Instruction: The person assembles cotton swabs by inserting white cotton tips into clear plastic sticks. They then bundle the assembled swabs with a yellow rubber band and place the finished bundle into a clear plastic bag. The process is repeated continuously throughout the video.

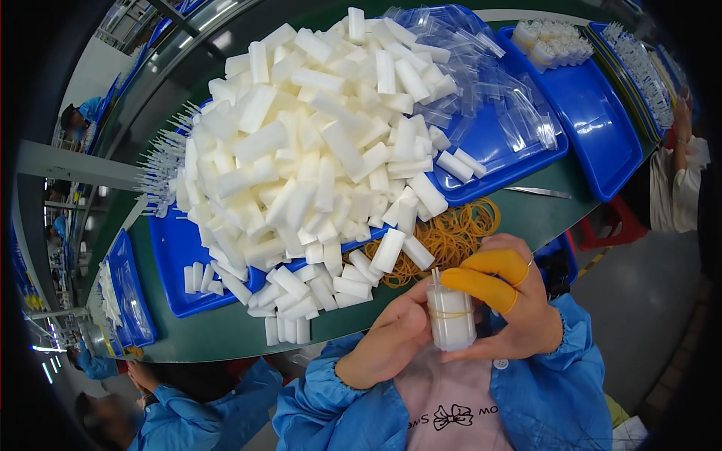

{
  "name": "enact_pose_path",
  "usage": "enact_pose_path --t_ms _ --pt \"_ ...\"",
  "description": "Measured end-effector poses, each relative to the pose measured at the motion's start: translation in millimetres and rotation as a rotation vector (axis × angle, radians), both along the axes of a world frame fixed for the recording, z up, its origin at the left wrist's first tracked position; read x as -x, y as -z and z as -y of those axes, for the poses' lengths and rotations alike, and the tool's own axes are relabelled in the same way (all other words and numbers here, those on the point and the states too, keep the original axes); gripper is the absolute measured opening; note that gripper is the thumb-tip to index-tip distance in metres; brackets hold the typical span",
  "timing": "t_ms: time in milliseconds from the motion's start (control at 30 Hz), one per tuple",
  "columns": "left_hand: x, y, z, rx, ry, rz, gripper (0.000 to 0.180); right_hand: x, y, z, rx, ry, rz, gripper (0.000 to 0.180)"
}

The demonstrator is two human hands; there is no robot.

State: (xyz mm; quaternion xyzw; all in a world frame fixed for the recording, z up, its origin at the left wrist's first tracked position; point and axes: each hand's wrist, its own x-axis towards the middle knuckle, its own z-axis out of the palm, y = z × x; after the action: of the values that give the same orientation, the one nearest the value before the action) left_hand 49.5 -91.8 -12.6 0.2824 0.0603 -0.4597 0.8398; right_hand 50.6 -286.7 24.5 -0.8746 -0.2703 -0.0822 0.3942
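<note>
Both hands hold one small white bundle (451, 319) close to my chest, with a thin rubber band around its middle. My left hand (387, 338) cups it from the left side. My right hand (511, 308) grips it from the right, with yellow finger cots on two fingers lying over its top. Just beyond the hands lies a loose heap of tan rubber bands (451, 237) on the green table (226, 331). A big pile of white foam blocks (301, 150) covers a blue tray (177, 255) behind it.
Clear plastic bags (489, 83) lie on a blue tray (496, 150) at the back right. Another blue tray (594, 120) holds wrapped white bundles (553, 41). Metal tweezers (538, 192) lie near it. Co-workers sit at my left (173, 421) and far right (681, 173).
</note>
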Motion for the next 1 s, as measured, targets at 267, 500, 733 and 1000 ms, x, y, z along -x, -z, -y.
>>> enact_pose_path --t_ms 267,500,733,1000 --pt "5.2 1.9 2.9 -0.007 -0.077 0.12 0.065 1.8 -7.8 -6.7 0.14 0.058 0.104 0.068" --pt "1.3 6.5 -3.9 0.123 0.01 -0.039 0.062 4.0 -6.0 -4.0 0.007 0.076 0.037 0.068" --pt "5.5 5.5 1.7 -0.005 -0.068 0.141 0.061 3.5 -7.2 -5.7 0.128 0.055 0.058 0.068" --pt "3.2 2.2 -1.4 0.006 -0.05 0.011 0.064 -0.2 -4.4 -8.5 0.074 0.037 0.001 0.067"
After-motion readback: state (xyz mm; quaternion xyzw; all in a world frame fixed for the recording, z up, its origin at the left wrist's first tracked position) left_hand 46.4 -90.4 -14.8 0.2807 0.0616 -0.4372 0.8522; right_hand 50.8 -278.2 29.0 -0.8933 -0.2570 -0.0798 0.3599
